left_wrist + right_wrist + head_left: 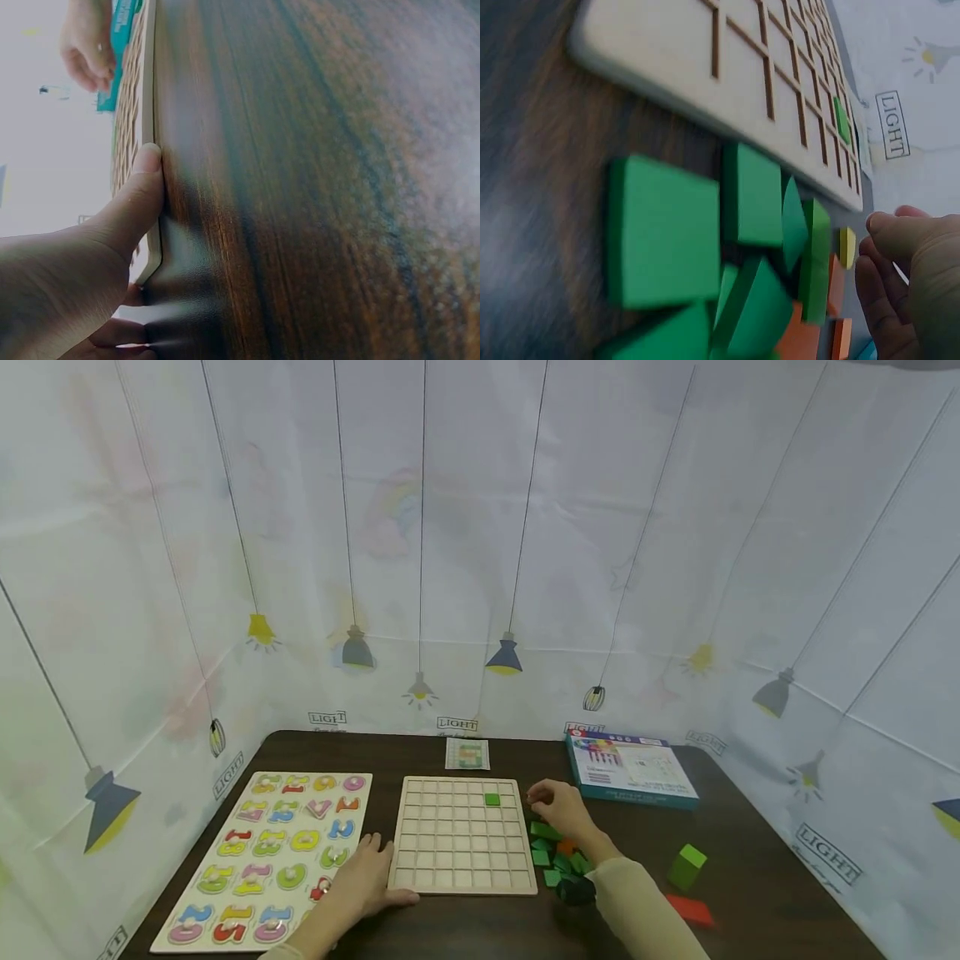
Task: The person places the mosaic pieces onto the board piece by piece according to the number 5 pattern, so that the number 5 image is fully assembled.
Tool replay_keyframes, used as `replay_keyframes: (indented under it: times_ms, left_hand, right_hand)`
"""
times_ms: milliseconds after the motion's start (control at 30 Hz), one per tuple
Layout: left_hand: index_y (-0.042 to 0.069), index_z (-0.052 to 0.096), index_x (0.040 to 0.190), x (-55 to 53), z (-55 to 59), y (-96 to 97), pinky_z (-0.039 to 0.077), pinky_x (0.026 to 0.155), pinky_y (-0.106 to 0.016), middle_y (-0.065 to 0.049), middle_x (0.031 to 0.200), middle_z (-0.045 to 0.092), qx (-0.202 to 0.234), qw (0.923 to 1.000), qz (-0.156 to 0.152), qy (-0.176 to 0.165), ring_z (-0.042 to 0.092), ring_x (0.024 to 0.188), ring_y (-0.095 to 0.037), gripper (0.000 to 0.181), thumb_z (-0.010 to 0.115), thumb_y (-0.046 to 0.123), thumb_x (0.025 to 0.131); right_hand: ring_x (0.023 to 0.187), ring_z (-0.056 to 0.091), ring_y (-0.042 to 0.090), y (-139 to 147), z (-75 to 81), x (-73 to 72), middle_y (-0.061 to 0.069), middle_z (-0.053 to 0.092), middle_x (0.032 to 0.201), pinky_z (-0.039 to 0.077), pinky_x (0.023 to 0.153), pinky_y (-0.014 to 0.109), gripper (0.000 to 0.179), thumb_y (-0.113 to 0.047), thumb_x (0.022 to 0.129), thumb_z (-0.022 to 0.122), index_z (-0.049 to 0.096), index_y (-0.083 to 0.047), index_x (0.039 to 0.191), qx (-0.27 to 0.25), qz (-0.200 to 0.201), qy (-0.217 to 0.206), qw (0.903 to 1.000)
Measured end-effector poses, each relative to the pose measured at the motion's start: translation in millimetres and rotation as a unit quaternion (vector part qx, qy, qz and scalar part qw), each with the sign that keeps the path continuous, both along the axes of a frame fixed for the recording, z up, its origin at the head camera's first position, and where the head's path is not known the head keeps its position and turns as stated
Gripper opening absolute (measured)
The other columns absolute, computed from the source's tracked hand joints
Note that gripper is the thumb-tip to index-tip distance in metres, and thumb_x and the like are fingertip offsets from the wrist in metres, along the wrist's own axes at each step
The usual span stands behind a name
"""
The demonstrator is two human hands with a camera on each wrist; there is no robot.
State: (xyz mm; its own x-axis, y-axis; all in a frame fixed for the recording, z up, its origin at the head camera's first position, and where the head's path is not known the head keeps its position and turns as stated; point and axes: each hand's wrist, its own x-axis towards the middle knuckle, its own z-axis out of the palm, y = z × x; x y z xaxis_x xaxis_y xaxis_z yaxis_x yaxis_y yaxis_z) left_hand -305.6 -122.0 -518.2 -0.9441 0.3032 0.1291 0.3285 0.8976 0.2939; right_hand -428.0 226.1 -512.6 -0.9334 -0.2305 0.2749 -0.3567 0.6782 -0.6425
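Note:
A pale wooden grid board [465,852] lies on the dark table. One light green square tile [492,799] sits in a cell of its second row from the far side. My left hand [365,877] rests at the near-left corner, its thumb [142,176] against the near edge and the other fingers along the left side. Bent fingers and thumb close together, my right hand [564,810] hovers by the board's far-right corner. I cannot tell whether it pinches a small piece. Below it lies a pile of green pieces [664,232] with some orange pieces [799,334] among them.
A number puzzle board [258,860] lies on the left. At the back are a small printed pattern card [467,754] and a flat teal-edged box [633,768]. To the right stands a green block [686,867], with a red piece [690,911] nearer the front.

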Motion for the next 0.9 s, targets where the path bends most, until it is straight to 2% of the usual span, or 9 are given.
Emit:
replay_keyframes:
  times_ms: [200,400,533,667,900]
  left_hand:
    - [-0.011,0.058,0.118,-1.6,0.4,-1.8,0.040,0.095,-0.056,-0.036,0.124,0.047,-0.003,1.0000,0.008,0.001,0.042,0.120,-0.049,0.093,0.075,0.063,0.065]
    - [-0.012,0.058,0.118,-4.5,-1.3,0.6,0.041,0.094,-0.057,-0.036,0.123,0.048,-0.003,1.0000,0.005,-0.004,0.043,0.119,-0.050,0.093,0.075,0.063,0.065]
    - [-0.011,0.059,0.117,-5.9,-2.9,-1.0,0.042,0.093,-0.056,-0.035,0.121,0.049,-0.007,1.0000,0.004,0.002,0.044,0.118,-0.049,0.093,0.074,0.064,0.064]
    - [-0.010,0.060,0.117,-7.4,-3.1,-1.2,0.043,0.093,-0.055,-0.033,0.120,0.051,-0.015,0.9999,0.002,0.002,0.046,0.117,-0.048,0.094,0.073,0.067,0.064]
    - [-0.010,0.060,0.116,-6.8,-0.2,-0.6,0.043,0.093,-0.055,-0.031,0.117,0.052,-0.020,0.9998,0.001,-0.003,0.047,0.115,-0.047,0.093,0.073,0.067,0.064]
  right_hand:
    - [0.074,0.061,0.011,15.1,0.1,13.4,0.001,0.067,0.082,0.053,0.068,0.030,0.009,-0.006,0.083,0.071,0.068,-0.007,0.092,0.021,-0.008,0.001,0.9997]
    - [0.072,0.059,0.011,29.1,-3.6,24.8,-0.001,0.066,0.082,0.051,0.061,0.024,0.012,-0.002,0.080,0.073,0.068,-0.008,0.090,0.028,-0.021,0.001,0.9994]
    - [0.073,0.059,0.012,30.6,-8.4,28.1,-0.001,0.065,0.084,0.051,0.061,0.025,0.017,-0.003,0.078,0.075,0.067,-0.007,0.093,0.027,-0.027,-0.005,0.9992]
    - [0.077,0.059,0.012,30.5,-10.9,31.1,-0.002,0.064,0.086,0.052,0.067,0.028,0.022,-0.007,0.077,0.077,0.067,-0.007,0.096,0.030,-0.027,-0.013,0.9991]
    - [0.077,0.058,0.013,27.5,-10.7,31.2,0.000,0.063,0.085,0.051,0.070,0.033,0.021,-0.005,0.075,0.078,0.066,-0.006,0.093,0.038,-0.031,-0.005,0.9988]
